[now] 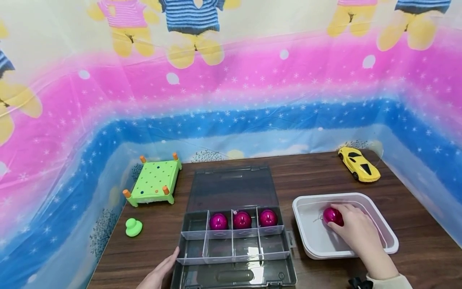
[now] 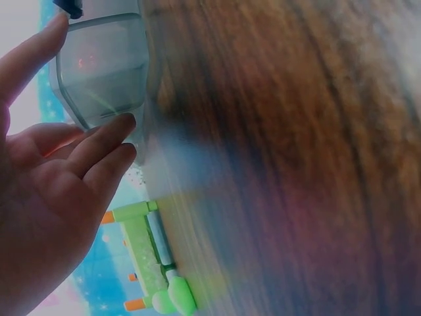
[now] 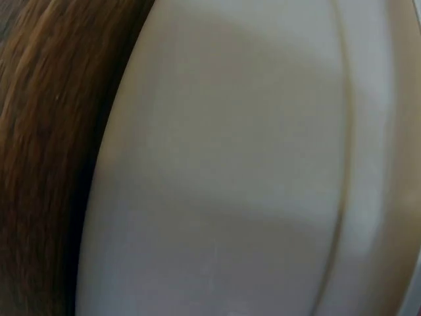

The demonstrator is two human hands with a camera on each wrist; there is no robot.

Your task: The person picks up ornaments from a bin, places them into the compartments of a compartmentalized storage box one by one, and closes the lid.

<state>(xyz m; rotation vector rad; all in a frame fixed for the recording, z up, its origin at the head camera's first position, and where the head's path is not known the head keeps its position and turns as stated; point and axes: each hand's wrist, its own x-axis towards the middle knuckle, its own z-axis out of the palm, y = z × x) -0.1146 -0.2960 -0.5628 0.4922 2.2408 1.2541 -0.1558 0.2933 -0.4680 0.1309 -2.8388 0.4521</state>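
My right hand pinches a shiny magenta bauble between thumb and fingers inside the white plastic tub. A thin hanging thread trails from it. The right wrist view shows just the tub's wall, with hand and bauble out of sight. To the left lies a grey see-through compartment box, lid folded back. Three magenta baubles sit in its back row, one per compartment, with the leftmost compartment bare. Extended fingers of my left hand touch the box's left side.
A green toy bed with orange posts stands at the back left, a small green rubber-duck-like toy in front of it. At the back right is a yellow toy car. Patterned cloth surrounds the wooden table.
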